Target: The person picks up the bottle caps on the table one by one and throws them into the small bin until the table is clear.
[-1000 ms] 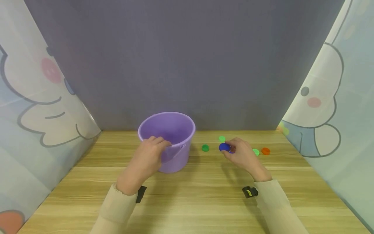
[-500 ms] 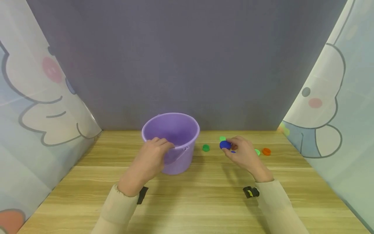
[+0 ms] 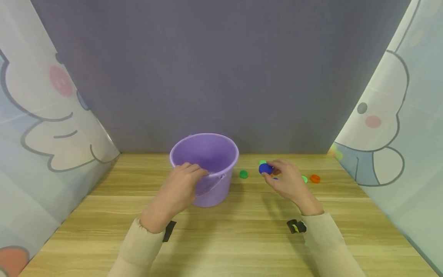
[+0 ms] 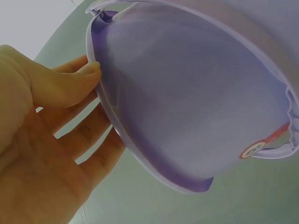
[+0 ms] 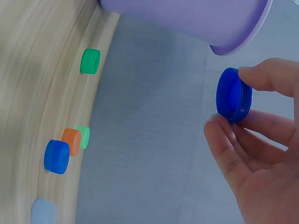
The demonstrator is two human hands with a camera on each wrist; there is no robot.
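My left hand (image 3: 174,188) grips the near left rim of a purple bucket (image 3: 211,192). In the left wrist view, the thumb lies inside the rim of the bucket (image 4: 187,88) and the fingers outside. My right hand (image 3: 288,181) pinches a blue bottle cap (image 3: 265,168) between thumb and fingertips, to the right of the bucket. In the right wrist view, the held blue bottle cap (image 5: 233,95) stands on edge, its hollow side partly visible and its ridged side towards the palm. It is above the table and apart from the bucket.
On the wooden table (image 3: 228,246) lie a green cap (image 3: 243,174), a light green cap (image 3: 304,179) and an orange-red cap (image 3: 315,178). Another blue cap (image 5: 56,157) and an orange cap (image 5: 71,142) show below the right hand. A dark grey panel (image 3: 221,77) closes the back.
The bucket has shifted slightly right, with my left hand on its rim. My right hand has raised the blue bottle cap a little.
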